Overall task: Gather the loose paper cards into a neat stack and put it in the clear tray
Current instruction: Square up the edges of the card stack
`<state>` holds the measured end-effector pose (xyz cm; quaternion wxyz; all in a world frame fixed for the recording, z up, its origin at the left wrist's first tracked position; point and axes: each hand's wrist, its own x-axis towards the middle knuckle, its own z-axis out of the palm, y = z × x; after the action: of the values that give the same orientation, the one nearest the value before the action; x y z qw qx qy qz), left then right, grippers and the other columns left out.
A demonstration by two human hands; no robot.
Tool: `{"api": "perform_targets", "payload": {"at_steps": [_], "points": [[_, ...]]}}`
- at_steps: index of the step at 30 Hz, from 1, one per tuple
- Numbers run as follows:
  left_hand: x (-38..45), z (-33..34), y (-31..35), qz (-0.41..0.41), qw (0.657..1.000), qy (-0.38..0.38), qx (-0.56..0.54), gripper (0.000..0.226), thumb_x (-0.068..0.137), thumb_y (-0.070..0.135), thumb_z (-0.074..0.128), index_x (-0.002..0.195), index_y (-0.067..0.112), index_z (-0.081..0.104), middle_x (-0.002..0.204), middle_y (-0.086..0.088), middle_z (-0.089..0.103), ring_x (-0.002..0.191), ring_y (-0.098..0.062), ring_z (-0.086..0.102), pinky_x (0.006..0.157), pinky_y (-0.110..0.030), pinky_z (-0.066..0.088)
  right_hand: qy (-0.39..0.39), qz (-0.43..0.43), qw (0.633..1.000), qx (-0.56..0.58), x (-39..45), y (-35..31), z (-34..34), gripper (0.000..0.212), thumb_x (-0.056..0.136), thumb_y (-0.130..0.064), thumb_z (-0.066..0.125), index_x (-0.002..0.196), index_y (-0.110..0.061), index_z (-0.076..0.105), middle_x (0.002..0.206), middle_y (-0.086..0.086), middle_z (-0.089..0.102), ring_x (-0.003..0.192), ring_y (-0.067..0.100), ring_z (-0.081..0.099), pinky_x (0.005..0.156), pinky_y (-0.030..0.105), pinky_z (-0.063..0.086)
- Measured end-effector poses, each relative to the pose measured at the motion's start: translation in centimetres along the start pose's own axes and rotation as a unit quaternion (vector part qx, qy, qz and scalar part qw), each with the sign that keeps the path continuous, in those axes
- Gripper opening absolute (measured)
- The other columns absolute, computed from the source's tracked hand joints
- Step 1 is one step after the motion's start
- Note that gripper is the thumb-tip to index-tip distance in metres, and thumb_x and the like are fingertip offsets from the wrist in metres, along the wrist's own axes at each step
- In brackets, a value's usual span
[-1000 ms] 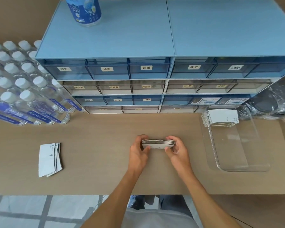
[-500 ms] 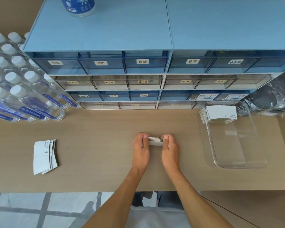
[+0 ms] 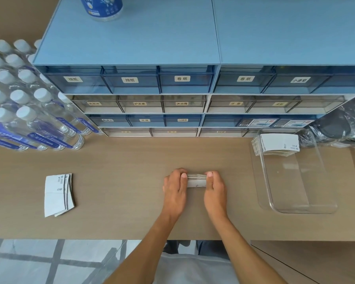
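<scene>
Both hands, left [image 3: 175, 186] and right [image 3: 214, 188], clamp the stack [image 3: 196, 179] endwise; tray [image 3: 324, 208] lies off the right grip, nearer that hand.

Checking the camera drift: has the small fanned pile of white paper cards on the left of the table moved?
No. The fanned pile of white cards keeps its place relative to the water bottles and table edge.

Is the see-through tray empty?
No, a stack of white paper cards already lies at the far end of the clear plastic tray, while the rest of its floor is bare.
</scene>
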<state>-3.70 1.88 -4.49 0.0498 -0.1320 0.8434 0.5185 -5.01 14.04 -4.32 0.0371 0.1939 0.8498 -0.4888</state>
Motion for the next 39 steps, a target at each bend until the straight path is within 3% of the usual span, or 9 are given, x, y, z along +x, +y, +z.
{"api": "perform_targets", "payload": {"at_steps": [3, 7, 11, 16, 22, 25, 29, 33, 39], "points": [[-0.2, -0.5, -0.5, 0.005, 0.999, -0.01, 0.03, 0.028, 0.104, 0.04, 0.036, 0.109, 0.025, 0.059, 0.105, 0.016, 0.059, 0.102, -0.015, 0.04, 0.096, -0.034, 0.038, -0.005, 0.0, 1.0, 0.011, -0.6, 0.2, 0.0, 0.03, 0.105, -0.023, 0.037, 0.099, -0.007, 0.062, 0.099, 0.008, 0.067, 0.098, 0.029, 0.062, 0.091, 0.042, 0.05], [-0.2, -0.8, -0.4, 0.024, 0.992, -0.002, 0.125, 0.034, 0.104, 0.04, 0.034, 0.106, 0.018, 0.06, 0.101, 0.005, 0.064, 0.089, -0.024, 0.044, 0.085, -0.039, 0.042, -0.029, 0.031, 0.996, 0.075, -0.9, -0.1, -0.2, 0.028, 0.106, -0.025, 0.036, 0.093, -0.015, 0.058, 0.095, 0.007, 0.066, 0.087, 0.027, 0.069, 0.07, 0.008, 0.048], [0.4, -1.0, 0.3, -0.021, 0.992, -0.02, 0.12, 0.03, 0.103, 0.045, 0.034, 0.099, 0.021, 0.051, 0.098, 0.004, 0.058, 0.082, -0.021, 0.055, 0.072, -0.037, 0.044, -0.038, 0.066, 0.992, 0.098, -0.5, -0.3, -0.3, 0.03, 0.106, -0.029, 0.037, 0.094, -0.014, 0.06, 0.092, 0.0, 0.069, 0.074, 0.016, 0.073, 0.071, 0.024, 0.05], [0.8, -1.3, 1.0, -0.124, 0.974, -0.065, -0.18, 0.02, 0.103, 0.028, 0.045, 0.087, 0.019, 0.052, 0.072, -0.001, 0.058, 0.049, -0.015, 0.058, 0.047, -0.029, 0.051, -0.05, 0.071, 0.989, 0.123, -0.4, -0.4, -0.5, 0.029, 0.106, -0.028, 0.035, 0.087, -0.026, 0.058, 0.09, 0.0, 0.069, 0.07, 0.014, 0.073, 0.075, 0.033, 0.053], [1.4, -1.1, 1.0, -0.105, 0.966, -0.081, -0.222, 0.022, 0.105, 0.028, 0.041, 0.108, 0.019, 0.061, 0.082, -0.012, 0.069, 0.058, -0.022, 0.069, 0.059, -0.031, 0.06, -0.055, 0.054, 0.989, 0.125, -0.5, -1.3, -0.4, 0.026, 0.106, -0.031, 0.036, 0.096, -0.036, 0.06, 0.102, -0.005, 0.068, 0.08, 0.022, 0.073, 0.074, 0.028, 0.056], [1.1, -0.8, 0.9, -0.086, 0.969, -0.086, -0.215, 0.026, 0.104, 0.034, 0.042, 0.105, 0.016, 0.061, 0.09, -0.02, 0.07, 0.063, -0.022, 0.07, 0.064, -0.034, 0.061, -0.061, 0.046, 0.988, 0.136, -0.4, -1.4, -0.2, 0.024, 0.106, -0.027, 0.038, 0.107, -0.025, 0.062, 0.108, 0.0, 0.067, 0.092, 0.027, 0.069, 0.065, 0.012, 0.053], [1.1, -0.7, 0.7, -0.077, 0.975, -0.081, -0.194, 0.03, 0.105, 0.034, 0.039, 0.116, 0.014, 0.059, 0.099, -0.026, 0.067, 0.067, -0.026, 0.072, 0.065, -0.032, 0.062, -0.076, 0.043, 0.988, 0.13, 0.0, -1.1, -0.1, 0.025, 0.105, -0.022, 0.04, 0.097, -0.013, 0.062, 0.108, 0.019, 0.065, 0.097, 0.036, 0.067, 0.066, 0.015, 0.055], [1.2, -0.5, 0.7, -0.066, 0.978, -0.075, -0.185, 0.038, 0.105, 0.034, 0.038, 0.089, 0.003, 0.051, 0.097, -0.034, 0.065, 0.079, -0.044, 0.071, 0.069, -0.044, 0.061, -0.068, 0.032, 0.99, 0.119, 0.2, -1.0, 0.1, 0.028, 0.105, -0.019, 0.04, 0.091, -0.006, 0.059, 0.103, 0.024, 0.063, 0.094, 0.039, 0.066, 0.065, 0.011, 0.05], [0.5, -0.9, 0.0, -0.062, 0.98, -0.042, -0.186, 0.031, 0.106, 0.035, 0.036, 0.082, 0.017, 0.047, 0.092, -0.033, 0.067, 0.071, -0.034, 0.069, 0.066, -0.04, 0.059, -0.074, 0.021, 0.992, 0.099, 0.1, -0.7, 0.7, 0.032, 0.106, -0.02, 0.038, 0.099, -0.001, 0.062, 0.107, 0.023, 0.064, 0.095, 0.037, 0.066, 0.063, 0.006, 0.047]]}}
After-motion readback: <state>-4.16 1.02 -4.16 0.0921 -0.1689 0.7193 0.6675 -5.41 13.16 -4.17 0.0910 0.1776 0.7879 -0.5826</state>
